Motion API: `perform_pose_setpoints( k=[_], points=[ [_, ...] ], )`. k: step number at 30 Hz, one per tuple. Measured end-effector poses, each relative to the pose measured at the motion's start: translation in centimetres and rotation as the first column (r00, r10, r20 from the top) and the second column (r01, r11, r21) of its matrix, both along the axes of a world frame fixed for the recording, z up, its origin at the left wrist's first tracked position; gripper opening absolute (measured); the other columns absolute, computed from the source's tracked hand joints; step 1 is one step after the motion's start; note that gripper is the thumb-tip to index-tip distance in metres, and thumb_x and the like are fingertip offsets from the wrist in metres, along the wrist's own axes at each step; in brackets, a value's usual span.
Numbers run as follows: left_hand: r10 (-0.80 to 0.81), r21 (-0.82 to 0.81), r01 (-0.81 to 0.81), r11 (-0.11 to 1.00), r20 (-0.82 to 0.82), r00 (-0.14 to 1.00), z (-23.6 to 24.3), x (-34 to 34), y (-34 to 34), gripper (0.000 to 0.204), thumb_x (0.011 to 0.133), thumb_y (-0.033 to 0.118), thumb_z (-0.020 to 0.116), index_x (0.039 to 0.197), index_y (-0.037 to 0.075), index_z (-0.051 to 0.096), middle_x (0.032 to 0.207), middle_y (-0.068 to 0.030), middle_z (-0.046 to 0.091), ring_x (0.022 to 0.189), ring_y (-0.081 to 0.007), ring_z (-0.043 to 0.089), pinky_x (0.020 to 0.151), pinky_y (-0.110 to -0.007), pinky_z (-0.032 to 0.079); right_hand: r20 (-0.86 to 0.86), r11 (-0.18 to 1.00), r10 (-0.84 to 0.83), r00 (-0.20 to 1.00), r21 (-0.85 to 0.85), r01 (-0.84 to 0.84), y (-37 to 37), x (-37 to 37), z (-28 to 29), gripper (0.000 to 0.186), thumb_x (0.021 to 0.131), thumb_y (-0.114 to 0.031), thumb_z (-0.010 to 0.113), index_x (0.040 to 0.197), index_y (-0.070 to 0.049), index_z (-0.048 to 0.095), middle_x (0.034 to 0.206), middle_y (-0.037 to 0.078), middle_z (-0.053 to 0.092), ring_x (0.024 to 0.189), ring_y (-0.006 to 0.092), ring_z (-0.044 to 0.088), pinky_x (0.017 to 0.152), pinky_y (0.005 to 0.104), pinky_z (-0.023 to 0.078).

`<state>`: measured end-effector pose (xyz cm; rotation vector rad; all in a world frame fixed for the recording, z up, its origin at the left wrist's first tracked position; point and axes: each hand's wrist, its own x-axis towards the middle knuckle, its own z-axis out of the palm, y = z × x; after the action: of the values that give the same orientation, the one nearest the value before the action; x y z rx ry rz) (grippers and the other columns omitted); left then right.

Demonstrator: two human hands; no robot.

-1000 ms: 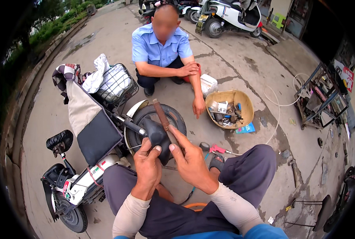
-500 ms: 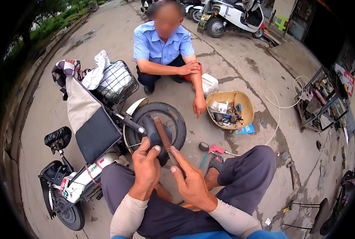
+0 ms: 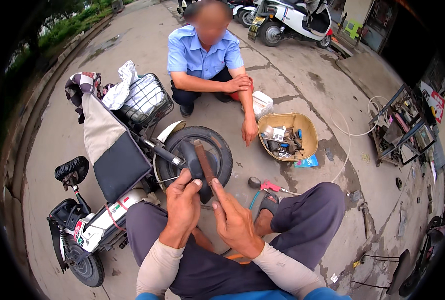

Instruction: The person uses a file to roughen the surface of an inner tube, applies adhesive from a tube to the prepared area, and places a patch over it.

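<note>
In front of me a length of black inner tube (image 3: pixel 190 159) hangs out beside the small wheel (image 3: pixel 223 145) of an electric bike lying on its side. My left hand (image 3: pixel 181 210) pinches the tube's near part between thumb and fingers. With my right hand (image 3: pixel 236 220) I grip a flat, rusty brown file (image 3: pixel 205 163), its far end pointing away and lying against or just over the tube's right side. The file's near end is hidden in my palm. How far the tube runs inside the tyre cannot be seen.
A person (image 3: pixel 207 60) in a blue shirt squats beyond the wheel. Right of them stands a yellow basin (image 3: pixel 310 132) of tools. A red air gun (image 3: pixel 269 186) with a gauge and hose lies by my foot. The bike's frame (image 3: pixel 105 220) extends left; a tool cart (image 3: pixel 405 127) stands right.
My right hand and the file have shifted slightly up and to the left along the tube. My left hand keeps its pinch, almost unmoved. The squatting person stays still.
</note>
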<state>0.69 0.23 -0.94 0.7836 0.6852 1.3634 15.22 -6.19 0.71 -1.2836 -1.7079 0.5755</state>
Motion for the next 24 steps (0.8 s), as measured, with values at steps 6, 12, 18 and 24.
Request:
perform_pose_setpoints(
  k=[6, 12, 18, 24],
  points=[
    [0.069, -0.062, -0.069, 0.996, 0.001, 0.998, 3.9, 1.1, -0.1, 0.025, 0.095, -0.011, 0.050, 0.111, -0.002, 0.066, 0.108, -0.0013, 0.063, 0.100, -0.0084, 0.057, 0.095, -0.027, 0.045, 0.020, 0.999, 0.028, 0.999, -0.043, -0.027, 0.2, 0.5, -0.2, 0.058, 0.097, 0.000, 0.063, 0.153, -0.004, 0.050, 0.121, 0.021, 0.071, 0.095, 0.0365, 0.074, 0.078, 0.0400, 0.058],
    [0.023, -0.003, -0.023, 1.000, -0.007, 1.000, 2.0, 0.9, -0.1, 0.025, 0.095, -0.010, 0.052, 0.114, -0.003, 0.066, 0.111, -0.0044, 0.066, 0.101, -0.0092, 0.058, 0.096, -0.027, 0.045, 0.054, 0.993, 0.046, 0.998, -0.110, -0.039, 2.2, 1.1, 0.9, 0.057, 0.099, -0.002, 0.062, 0.155, -0.008, 0.049, 0.123, 0.022, 0.070, 0.092, 0.0391, 0.072, 0.078, 0.0416, 0.057],
    [0.013, -0.069, -0.019, 0.997, -0.087, 0.996, 2.2, 0.1, -1.1, 0.041, 0.094, -0.009, 0.053, 0.134, -0.008, 0.061, 0.126, -0.0113, 0.069, 0.113, -0.0163, 0.065, 0.103, -0.031, 0.049, -0.418, 0.978, 0.114, 0.901, -0.113, -0.177, 7.7, 3.1, 2.1, 0.057, 0.102, -0.011, 0.062, 0.154, 0.000, 0.044, 0.130, 0.024, 0.069, 0.112, 0.0285, 0.070, 0.097, 0.0367, 0.051],
    [0.007, -0.112, -0.016, 0.994, -0.079, 0.997, 2.3, -0.3, -1.1, 0.047, 0.091, -0.008, 0.056, 0.138, -0.010, 0.057, 0.132, -0.0149, 0.067, 0.121, -0.0203, 0.064, 0.108, -0.034, 0.047, -0.651, 0.899, -0.017, 0.759, -0.342, -0.274, 7.8, 4.1, -0.1, 0.056, 0.103, -0.014, 0.066, 0.152, 0.001, 0.044, 0.121, 0.016, 0.071, 0.106, 0.0149, 0.065, 0.092, 0.0302, 0.052]
  ],
)
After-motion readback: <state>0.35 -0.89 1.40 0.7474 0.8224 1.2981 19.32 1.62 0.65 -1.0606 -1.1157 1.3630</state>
